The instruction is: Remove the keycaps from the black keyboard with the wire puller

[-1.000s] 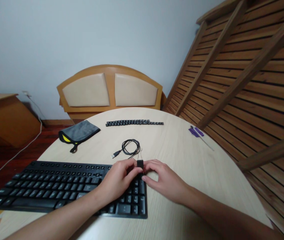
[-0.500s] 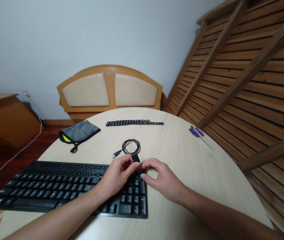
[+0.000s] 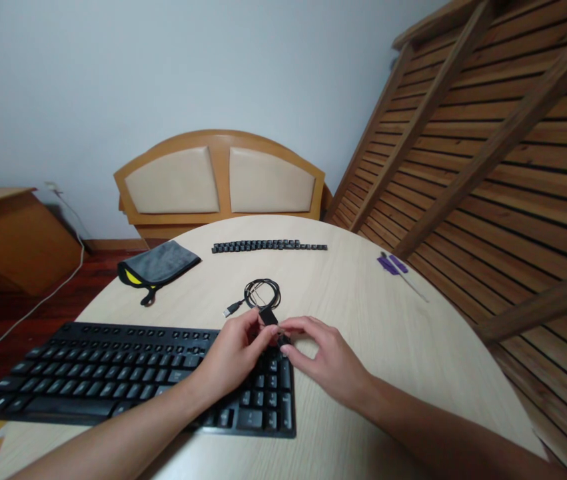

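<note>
- Left hand (image 3: 236, 343): thumb and fingers closed together, pinching the black block (image 3: 266, 315) of a wire tool.
- Right hand (image 3: 327, 350): thumb and index pinching a small dark piece (image 3: 283, 341), looks like a keycap; palm arched, nothing else in it.
- Location: block and piece are both up over the far right corner of the keyboard (image 3: 113, 373), near its number pad; the coiled USB cable (image 3: 277, 291) lies just beyond on the table (image 3: 363, 287).
- Block: I'd guess light, hard plastic, smooth enough to slide a little; best held by its flat sides, as my left has it.
- Thin wires (image 3: 258, 292) run out beyond the block, seen against the coil. Probably springy and easily bent, so I'd keep fingers off them for a firm hold.
- Dark piece: likely very light, rigid, a bit slick; two fingertips on opposite sides suit it. Dropping seems a bigger risk than breaking.
- Hard to see: my fingers cover the block's near end and most of the piece; can't tell if wire joins the two, or whether the piece touches the keys below.
- Left forearm hides part of the keyboard; both forearms run off the bottom edge.
- Legends on the far keycap rows (image 3: 268, 245): too small to read.
</note>
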`<state>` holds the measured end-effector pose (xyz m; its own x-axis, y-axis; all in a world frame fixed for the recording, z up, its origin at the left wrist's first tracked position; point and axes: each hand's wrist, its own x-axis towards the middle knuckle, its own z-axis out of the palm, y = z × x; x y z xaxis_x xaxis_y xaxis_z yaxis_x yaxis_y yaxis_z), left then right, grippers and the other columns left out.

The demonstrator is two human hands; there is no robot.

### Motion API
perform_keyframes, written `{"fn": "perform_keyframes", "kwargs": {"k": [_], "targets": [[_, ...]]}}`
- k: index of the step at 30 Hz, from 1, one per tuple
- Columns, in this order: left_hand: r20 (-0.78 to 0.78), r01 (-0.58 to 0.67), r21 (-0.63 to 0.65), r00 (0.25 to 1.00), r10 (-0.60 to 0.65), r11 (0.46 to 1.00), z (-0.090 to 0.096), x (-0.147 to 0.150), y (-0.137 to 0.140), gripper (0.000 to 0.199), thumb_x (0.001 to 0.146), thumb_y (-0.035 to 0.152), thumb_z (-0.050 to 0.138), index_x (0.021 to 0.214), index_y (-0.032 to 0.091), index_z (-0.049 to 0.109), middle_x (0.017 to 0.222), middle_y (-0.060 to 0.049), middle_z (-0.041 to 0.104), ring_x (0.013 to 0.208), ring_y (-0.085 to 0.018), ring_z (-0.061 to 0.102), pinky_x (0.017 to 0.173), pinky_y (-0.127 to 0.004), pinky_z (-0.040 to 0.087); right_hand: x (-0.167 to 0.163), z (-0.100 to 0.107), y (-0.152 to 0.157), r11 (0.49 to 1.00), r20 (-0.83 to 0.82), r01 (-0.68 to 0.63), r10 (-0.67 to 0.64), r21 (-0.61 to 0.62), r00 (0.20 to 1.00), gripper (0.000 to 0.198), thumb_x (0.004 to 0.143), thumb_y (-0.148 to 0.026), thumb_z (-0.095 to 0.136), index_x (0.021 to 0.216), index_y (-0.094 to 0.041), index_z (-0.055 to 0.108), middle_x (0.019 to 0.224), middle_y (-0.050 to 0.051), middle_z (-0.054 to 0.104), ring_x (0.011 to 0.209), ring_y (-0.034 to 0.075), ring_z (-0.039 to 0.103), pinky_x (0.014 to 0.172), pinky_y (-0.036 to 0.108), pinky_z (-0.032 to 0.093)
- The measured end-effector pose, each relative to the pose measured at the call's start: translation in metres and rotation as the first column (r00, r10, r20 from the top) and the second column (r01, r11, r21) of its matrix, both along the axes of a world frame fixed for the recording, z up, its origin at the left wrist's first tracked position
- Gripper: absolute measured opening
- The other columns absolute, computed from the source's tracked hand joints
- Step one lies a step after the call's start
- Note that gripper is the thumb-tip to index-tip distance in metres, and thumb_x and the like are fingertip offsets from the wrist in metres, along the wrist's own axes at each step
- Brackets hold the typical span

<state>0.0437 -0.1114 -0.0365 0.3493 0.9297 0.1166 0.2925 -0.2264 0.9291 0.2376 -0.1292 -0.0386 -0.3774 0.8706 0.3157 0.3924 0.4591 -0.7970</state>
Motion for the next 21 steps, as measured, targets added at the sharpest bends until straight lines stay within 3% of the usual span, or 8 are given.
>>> {"fn": "perform_keyframes", "kwargs": {"k": [4, 8, 14, 21], "targets": [[0.058, 0.010, -0.032, 0.998, -0.009, 0.999, 0.0026, 0.0011, 0.0009, 0.028, 0.091, 0.040, 0.054, 0.075, 0.017, 0.054, 0.069, 0.000, 0.061, 0.064, -0.015, 0.055, 0.062, -0.026, 0.044, 0.0034, 0.0045, -0.0004, 0.989, 0.089, -0.050, 0.038, 0.138, 0.995, 0.028, 0.092, -0.022, 0.058, 0.119, -0.027, 0.061, 0.109, 0.003, 0.069, 0.100, 0.018, 0.061, 0.091, 0.035, 0.049], [0.099, 0.009, -0.069, 0.995, -0.002, 0.998, 0.0033, 0.0021, 0.0013, 0.030, 0.090, 0.043, 0.056, 0.075, 0.017, 0.055, 0.068, 0.000, 0.063, 0.064, -0.015, 0.058, 0.062, -0.026, 0.046, 0.0054, 0.0062, 0.0017, 0.964, 0.149, -0.091, 0.055, 0.248, 0.987, 0.020, 0.094, -0.024, 0.055, 0.112, -0.024, 0.063, 0.102, 0.004, 0.070, 0.097, 0.019, 0.061, 0.088, 0.036, 0.049], [0.053, -0.040, -0.057, 0.998, 0.043, 0.998, 0.0015, 0.0022, 0.0008, 0.032, 0.088, 0.045, 0.057, 0.075, 0.016, 0.057, 0.068, -0.002, 0.065, 0.064, -0.016, 0.059, 0.061, -0.027, 0.046, 0.0059, 0.0068, 0.0042, 0.948, 0.228, -0.126, 0.058, 0.293, 0.972, 0.019, 0.096, -0.025, 0.051, 0.108, -0.024, 0.065, 0.101, 0.005, 0.069, 0.103, 0.021, 0.059, 0.091, 0.040, 0.049], [0.043, -0.041, -0.062, 0.998, 0.044, 0.997, 0.0054, 0.0016, 0.0004, 0.031, 0.086, 0.044, 0.060, 0.071, 0.017, 0.055, 0.066, -0.001, 0.067, 0.061, -0.015, 0.062, 0.057, -0.025, 0.046, -0.0009, -0.0014, 0.0005, 0.956, 0.188, -0.071, 0.017, 0.286, 0.982, 0.013, 0.096, -0.019, 0.048, 0.102, -0.022, 0.059, 0.102, 0.006, 0.065, 0.103, 0.021, 0.059, 0.091, 0.038, 0.049]]}}
